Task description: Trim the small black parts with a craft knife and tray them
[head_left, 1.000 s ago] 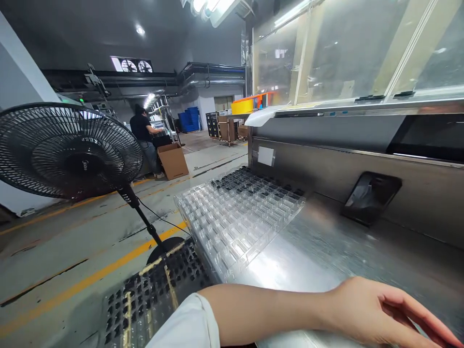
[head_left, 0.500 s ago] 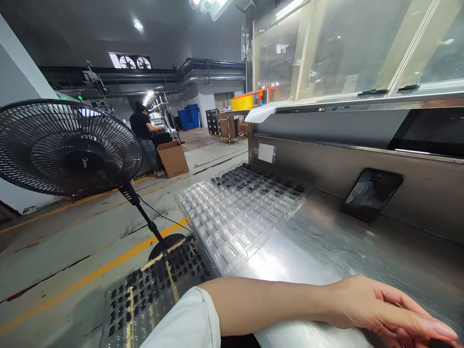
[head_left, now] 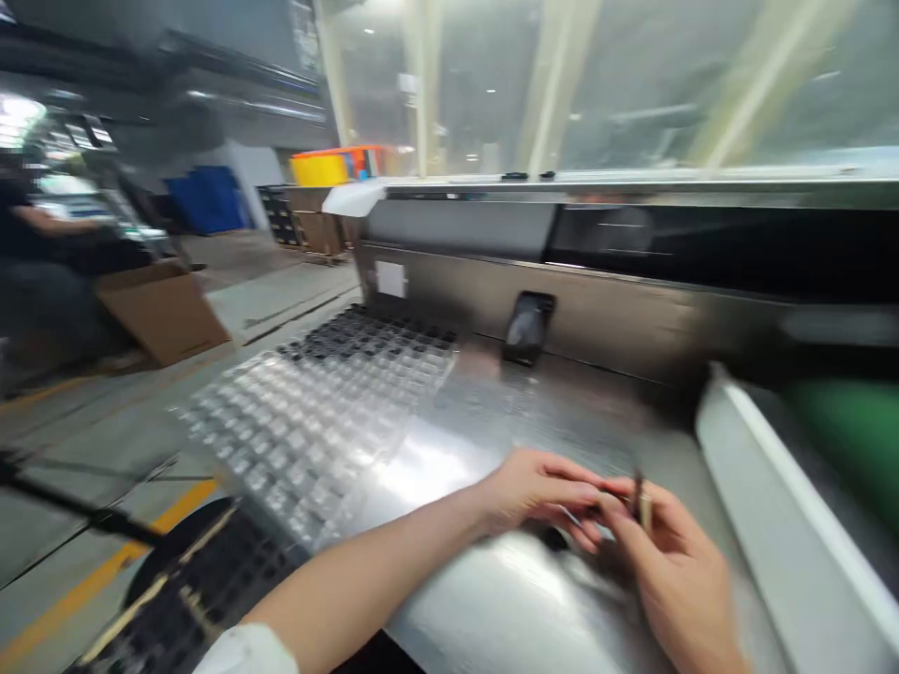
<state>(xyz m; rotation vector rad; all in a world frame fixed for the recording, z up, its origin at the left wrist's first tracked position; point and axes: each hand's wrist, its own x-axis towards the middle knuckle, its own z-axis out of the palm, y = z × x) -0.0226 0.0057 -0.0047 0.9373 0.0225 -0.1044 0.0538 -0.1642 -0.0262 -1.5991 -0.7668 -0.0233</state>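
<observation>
Above the metal worktop (head_left: pixel 492 580), my left hand (head_left: pixel 537 491) reaches in with its fingers closed, their tips meeting those of my right hand. What it grips is blurred and mostly hidden. My right hand (head_left: pixel 678 571) is closed, and a thin dark-and-tan stick-like tool (head_left: pixel 641 501) stands up between its thumb and fingers. Beneath my left fingers shows a small black piece (head_left: pixel 553 537). Further left lies a clear plastic tray (head_left: pixel 309 440) of many pockets, with black pieces in its far rows.
A phone (head_left: pixel 529 328) leans against the metal back panel. At right, a white raised edge (head_left: pixel 787 505) borders something green (head_left: pixel 849 440). A second tray (head_left: pixel 231 590) with dark pieces sits lower left, near the fan stand (head_left: pixel 84 510). A person (head_left: pixel 49 243) works beyond a cardboard box (head_left: pixel 165 314).
The view has swung right, bringing my right hand and the white edge into sight. My left hand now meets my right hand. The fan head has left the view.
</observation>
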